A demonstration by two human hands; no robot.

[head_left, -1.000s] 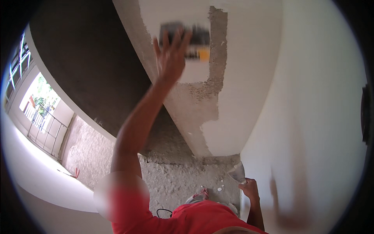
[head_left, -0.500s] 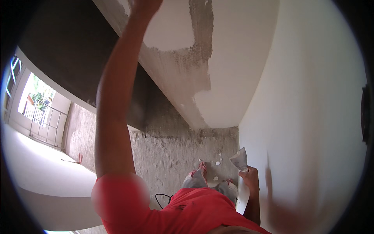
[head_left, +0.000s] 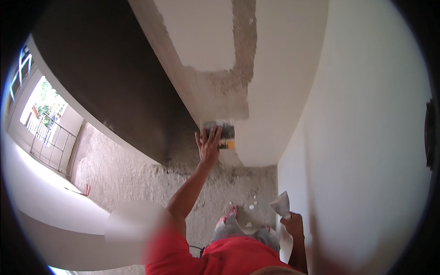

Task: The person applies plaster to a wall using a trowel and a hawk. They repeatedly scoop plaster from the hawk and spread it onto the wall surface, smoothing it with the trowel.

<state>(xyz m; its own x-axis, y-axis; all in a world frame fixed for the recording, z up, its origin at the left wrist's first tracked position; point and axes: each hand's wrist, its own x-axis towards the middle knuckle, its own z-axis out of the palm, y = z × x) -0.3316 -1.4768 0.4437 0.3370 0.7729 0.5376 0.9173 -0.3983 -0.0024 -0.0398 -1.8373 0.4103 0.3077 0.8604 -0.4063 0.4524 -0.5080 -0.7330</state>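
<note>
My left hand (head_left: 208,149) holds a wide dark putty blade (head_left: 225,131) with a yellow label, fingers spread over it, pressed on the lower part of a pale wall panel (head_left: 286,78) that has grey rough patches (head_left: 244,55) around a white area. At the lower right, my right hand (head_left: 293,224) grips the handle of a scraper (head_left: 280,202) with a broad metal blade, held upright beside the white wall (head_left: 366,137).
A dark recessed band (head_left: 101,78) runs along the panel's left. A rough concrete floor (head_left: 183,188) with white flakes lies around my feet (head_left: 231,211). At the left are a curved white ledge (head_left: 55,197), a metal railing (head_left: 52,137) and a bright opening (head_left: 48,98) with greenery.
My left hand swept the wide blade up out of view, then brought it down to the lower panel, well below where it was a second ago. My right hand still holds the scraper low.
</note>
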